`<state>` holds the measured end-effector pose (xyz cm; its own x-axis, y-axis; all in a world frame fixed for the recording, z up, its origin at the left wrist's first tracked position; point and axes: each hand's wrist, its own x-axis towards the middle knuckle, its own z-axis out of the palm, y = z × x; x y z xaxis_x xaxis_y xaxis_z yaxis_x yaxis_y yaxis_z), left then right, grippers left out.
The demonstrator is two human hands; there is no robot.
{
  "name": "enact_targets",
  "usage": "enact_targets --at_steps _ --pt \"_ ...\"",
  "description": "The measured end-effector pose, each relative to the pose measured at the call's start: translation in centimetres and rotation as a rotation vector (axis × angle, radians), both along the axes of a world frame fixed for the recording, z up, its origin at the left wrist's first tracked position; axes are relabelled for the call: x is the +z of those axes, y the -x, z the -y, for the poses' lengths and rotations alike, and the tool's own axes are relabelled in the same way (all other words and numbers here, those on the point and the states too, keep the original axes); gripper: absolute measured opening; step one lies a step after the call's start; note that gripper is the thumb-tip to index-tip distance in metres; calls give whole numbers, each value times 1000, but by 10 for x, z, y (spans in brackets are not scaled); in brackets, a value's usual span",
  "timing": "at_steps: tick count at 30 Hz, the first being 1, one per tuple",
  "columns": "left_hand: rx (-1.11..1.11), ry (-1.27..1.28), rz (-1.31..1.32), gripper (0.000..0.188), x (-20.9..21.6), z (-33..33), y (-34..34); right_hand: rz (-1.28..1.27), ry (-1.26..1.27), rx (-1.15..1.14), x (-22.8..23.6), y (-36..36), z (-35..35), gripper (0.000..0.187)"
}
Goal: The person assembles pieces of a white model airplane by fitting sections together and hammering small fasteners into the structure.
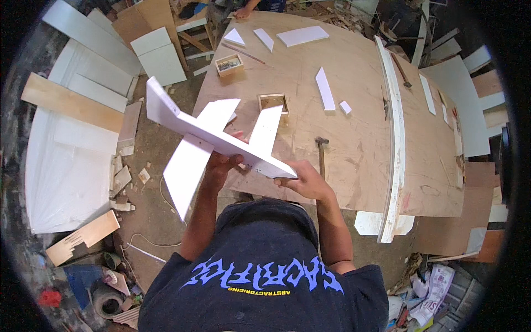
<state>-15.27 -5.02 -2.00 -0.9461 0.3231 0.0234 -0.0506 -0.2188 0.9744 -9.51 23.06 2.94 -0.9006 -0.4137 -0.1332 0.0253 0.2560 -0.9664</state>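
Observation:
A white board assembly shaped like a model airplane [235, 145] is raised over the near left edge of the table, tilted. My left hand [223, 166] grips the long middle board from below, thumb on its near face. Around the other end of that board my right hand [304, 178] is closed. Broad slanted pieces stick out from both sides near my left hand, and an angled piece stands at the far left end. Another slanted white piece [265, 131] meets the long board near my right hand; whether it is joined there I cannot tell.
On the wooden table [354, 160] lie a hammer [322, 157], two small wooden boxes [229, 65] and several white offcuts [325, 89]. A long white rail [395, 138] crosses its right side, with another hammer [402, 69] beyond. Another person's hand [243, 12] rests at the far edge. Panels [77, 149] lean at left.

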Motion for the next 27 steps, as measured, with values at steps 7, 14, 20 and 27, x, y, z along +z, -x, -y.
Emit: enact_targets --at_steps 7,14,20,27 --pt "17 97 29 51 -43 -7 -13 -185 -227 -136 -2 -13 1 41" --pt "158 166 390 36 -126 3 -75 -371 -495 -230 -11 -34 -14 43" --pt "1186 396 201 34 -189 111 -111 -395 -575 -205 -31 -35 -66 50" --pt "191 1027 -675 57 31 -29 -60 -436 -683 75 -57 0 -122 51"
